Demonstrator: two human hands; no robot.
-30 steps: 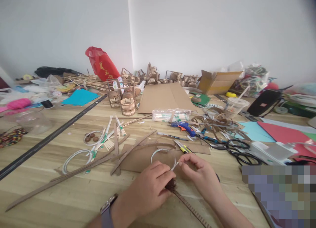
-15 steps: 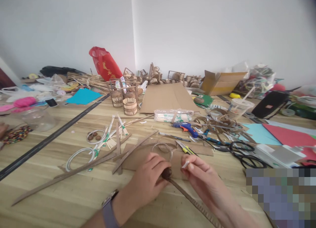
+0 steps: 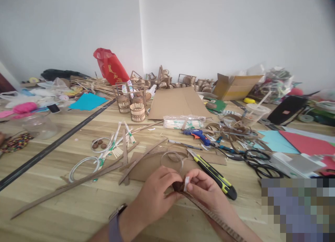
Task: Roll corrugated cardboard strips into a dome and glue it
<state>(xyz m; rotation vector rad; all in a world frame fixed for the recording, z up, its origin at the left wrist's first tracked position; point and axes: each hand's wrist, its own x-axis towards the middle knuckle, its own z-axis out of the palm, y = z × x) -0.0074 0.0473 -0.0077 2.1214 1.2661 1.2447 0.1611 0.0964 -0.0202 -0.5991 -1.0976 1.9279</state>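
Note:
My left hand (image 3: pixel 158 189) is closed around a small dark brown rolled piece (image 3: pixel 177 187), probably cardboard; the fingers cover much of it. From it a long ribbed cardboard strip (image 3: pixel 209 214) runs down to the right, beneath my right hand (image 3: pixel 205 191). Thumb and forefinger of that hand pinch a little white piece (image 3: pixel 186 183), like tape or paper, held right against the roll. A yellow-and-black utility knife (image 3: pixel 214 174) lies just beyond my right hand. Past my left fingers, a thin ring (image 3: pixel 182 161) rests on a flat cardboard piece (image 3: pixel 141 168).
Brown strips (image 3: pixel 78 181) and bundled sticks (image 3: pixel 117 151) lie to the left. A blue glue gun (image 3: pixel 197 135), black scissors (image 3: pixel 258 161) and a lidded cup (image 3: pixel 255 114) are to the right. Small stick baskets (image 3: pixel 137 112) stand further back. Part of another person's hand (image 3: pixel 2 137) shows at far left.
My right hand has moved left and down, bringing the white piece up to the brown roll. The utility knife's handle has come out from behind that hand.

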